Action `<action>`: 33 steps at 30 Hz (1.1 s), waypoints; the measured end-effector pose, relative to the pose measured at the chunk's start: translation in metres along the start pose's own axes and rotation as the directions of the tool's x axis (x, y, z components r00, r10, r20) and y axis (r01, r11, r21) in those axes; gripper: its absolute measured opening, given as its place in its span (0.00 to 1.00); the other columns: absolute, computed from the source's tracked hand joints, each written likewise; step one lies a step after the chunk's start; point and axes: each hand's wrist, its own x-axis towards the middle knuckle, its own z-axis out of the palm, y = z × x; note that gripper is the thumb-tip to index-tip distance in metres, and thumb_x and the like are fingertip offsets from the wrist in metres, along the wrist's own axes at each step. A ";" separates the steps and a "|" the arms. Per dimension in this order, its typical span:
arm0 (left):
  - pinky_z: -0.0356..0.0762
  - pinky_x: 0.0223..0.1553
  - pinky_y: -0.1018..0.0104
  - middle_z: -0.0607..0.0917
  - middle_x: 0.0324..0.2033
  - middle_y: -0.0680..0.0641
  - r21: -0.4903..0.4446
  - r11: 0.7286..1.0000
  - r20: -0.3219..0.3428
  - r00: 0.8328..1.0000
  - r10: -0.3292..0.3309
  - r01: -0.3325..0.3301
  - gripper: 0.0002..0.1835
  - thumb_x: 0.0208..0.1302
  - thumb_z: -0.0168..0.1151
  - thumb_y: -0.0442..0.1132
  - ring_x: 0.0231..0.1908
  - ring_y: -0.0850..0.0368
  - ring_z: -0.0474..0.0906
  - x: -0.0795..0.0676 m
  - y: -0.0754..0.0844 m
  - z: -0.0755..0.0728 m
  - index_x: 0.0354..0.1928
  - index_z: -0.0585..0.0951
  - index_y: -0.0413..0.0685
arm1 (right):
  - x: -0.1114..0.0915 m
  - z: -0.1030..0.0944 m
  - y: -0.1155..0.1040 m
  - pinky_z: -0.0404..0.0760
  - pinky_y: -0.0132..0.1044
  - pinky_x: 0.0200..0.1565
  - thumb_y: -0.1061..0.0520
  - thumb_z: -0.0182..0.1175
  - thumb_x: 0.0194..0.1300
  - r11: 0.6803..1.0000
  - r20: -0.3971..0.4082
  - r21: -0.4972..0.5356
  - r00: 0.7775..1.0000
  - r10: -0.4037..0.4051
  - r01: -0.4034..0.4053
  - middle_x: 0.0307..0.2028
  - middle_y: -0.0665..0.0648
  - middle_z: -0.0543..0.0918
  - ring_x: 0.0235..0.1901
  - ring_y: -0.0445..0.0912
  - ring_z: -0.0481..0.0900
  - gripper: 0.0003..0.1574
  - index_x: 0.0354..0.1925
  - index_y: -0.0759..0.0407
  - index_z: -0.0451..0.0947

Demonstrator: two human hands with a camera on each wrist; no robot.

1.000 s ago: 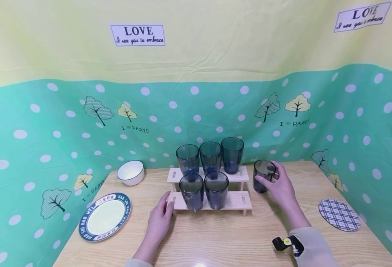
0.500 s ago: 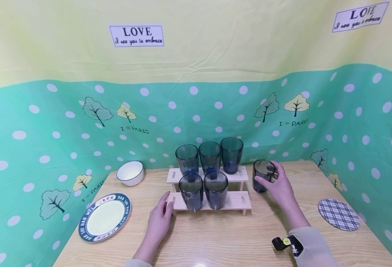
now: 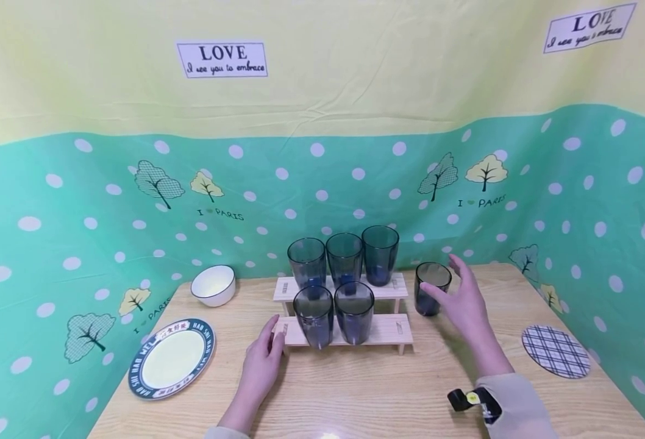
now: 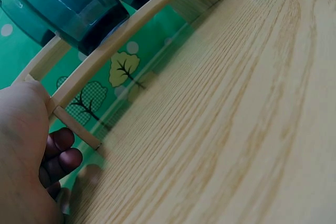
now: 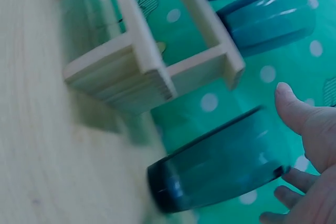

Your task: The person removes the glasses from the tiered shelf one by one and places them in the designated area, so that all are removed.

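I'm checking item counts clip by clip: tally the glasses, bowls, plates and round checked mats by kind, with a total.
Glasses: 6
Bowl: 1
Plate: 1
Round checked mat: 1
Total: 9
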 end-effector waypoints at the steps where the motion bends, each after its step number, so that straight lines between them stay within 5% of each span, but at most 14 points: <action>1: 0.74 0.36 0.61 0.77 0.28 0.54 0.007 1.000 -0.005 1.000 0.009 -0.009 0.27 0.87 0.56 0.43 0.28 0.59 0.73 0.000 0.000 0.000 0.81 0.72 0.45 | -0.001 -0.001 -0.004 0.55 0.77 0.74 0.38 0.79 0.69 1.000 -0.010 0.000 1.000 -0.009 0.009 0.86 0.65 0.55 0.82 0.72 0.53 0.71 0.91 0.48 0.45; 15: 0.75 0.37 0.61 0.78 0.30 0.54 0.000 1.000 0.020 1.000 -0.015 0.015 0.28 0.88 0.55 0.43 0.30 0.58 0.74 -0.001 0.002 -0.002 0.83 0.71 0.46 | -0.028 -0.006 -0.062 0.53 0.72 0.78 0.37 0.78 0.69 0.989 -0.014 0.080 0.993 -0.120 0.121 0.85 0.57 0.61 0.84 0.66 0.53 0.67 0.90 0.47 0.52; 33: 0.75 0.38 0.61 0.78 0.29 0.54 0.008 1.000 0.009 1.000 0.001 -0.001 0.27 0.88 0.55 0.43 0.30 0.58 0.74 0.000 0.001 -0.001 0.82 0.72 0.46 | -0.064 0.044 -0.091 0.58 0.61 0.80 0.49 0.81 0.68 0.968 0.194 0.207 0.963 -0.185 0.144 0.82 0.55 0.67 0.82 0.61 0.61 0.59 0.86 0.46 0.60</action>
